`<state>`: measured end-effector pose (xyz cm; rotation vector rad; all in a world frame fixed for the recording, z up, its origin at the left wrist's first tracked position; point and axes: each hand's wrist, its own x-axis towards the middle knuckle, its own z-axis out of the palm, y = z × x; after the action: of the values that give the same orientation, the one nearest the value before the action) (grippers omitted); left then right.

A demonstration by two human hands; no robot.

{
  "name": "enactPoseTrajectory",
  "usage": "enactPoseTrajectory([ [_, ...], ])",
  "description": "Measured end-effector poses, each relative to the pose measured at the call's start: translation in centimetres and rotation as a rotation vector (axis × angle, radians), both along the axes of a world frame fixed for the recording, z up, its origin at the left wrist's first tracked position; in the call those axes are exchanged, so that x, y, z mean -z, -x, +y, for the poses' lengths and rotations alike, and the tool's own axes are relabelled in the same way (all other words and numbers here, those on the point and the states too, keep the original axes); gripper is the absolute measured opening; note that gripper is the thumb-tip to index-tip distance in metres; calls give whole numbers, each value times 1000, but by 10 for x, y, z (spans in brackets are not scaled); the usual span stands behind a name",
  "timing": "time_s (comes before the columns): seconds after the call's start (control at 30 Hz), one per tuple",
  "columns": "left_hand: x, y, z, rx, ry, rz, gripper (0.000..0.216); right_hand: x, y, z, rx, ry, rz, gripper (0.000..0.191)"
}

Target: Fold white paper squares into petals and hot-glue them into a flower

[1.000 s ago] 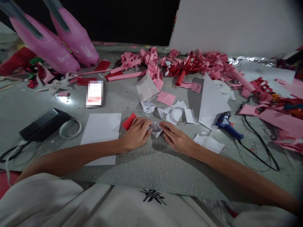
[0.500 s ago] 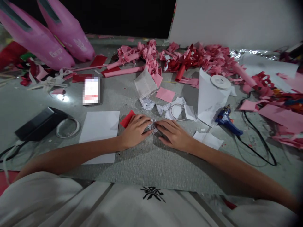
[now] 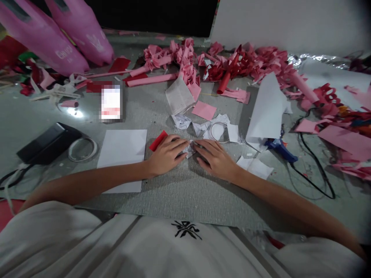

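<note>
Both hands meet over the middle of the table at a small crumpled white paper [image 3: 190, 153], mostly hidden under the fingertips. My left hand [image 3: 165, 156] has its fingers bent onto the paper's left side. From the right, my right hand [image 3: 217, 159] presses its fingertips on the same piece. A red paper piece [image 3: 158, 140] lies against the back of my left hand. Beside my left forearm is a flat white sheet [image 3: 123, 148], partly covered by the arm. Just beyond the hands lie crumpled white paper strips [image 3: 199, 127] and a tape roll [image 3: 219, 132].
A blue glue gun [image 3: 280, 150] with a black cord lies right, partly under a raised white sheet [image 3: 265, 110]. Pink and red paper flowers [image 3: 237, 67] line the back. At left are a lit phone [image 3: 111, 102], a black box [image 3: 48, 143], a tape ring [image 3: 82, 149] and pink bottles [image 3: 95, 40].
The white sheet at right has lifted and swung over, now hiding the white spool and part of the glue gun. The hands stay on the crumpled paper with slightly shifted fingers; the view tilts a little.
</note>
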<state>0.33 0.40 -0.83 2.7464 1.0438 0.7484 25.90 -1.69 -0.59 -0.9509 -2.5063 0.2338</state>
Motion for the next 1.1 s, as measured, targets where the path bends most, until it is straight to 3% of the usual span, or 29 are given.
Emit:
enactPoseTrajectory([
  [0.17,1,0,0,24,11,-37,35,2,1,0,-81,9,77,42],
  [0.5,3,0,1,104,55,-13,29,6,-2,0,-9,-16,72,42],
  [0.73,-1,0,1,93,103,-8,32,6,-2,-2,-26,-163,34,33],
  [0.93,-3,0,1,97,123,31,35,5,0,0,16,-92,68,39],
  [1.1,-2,-1,3,137,84,-16,36,2,-1,-1,-26,-125,4,38],
])
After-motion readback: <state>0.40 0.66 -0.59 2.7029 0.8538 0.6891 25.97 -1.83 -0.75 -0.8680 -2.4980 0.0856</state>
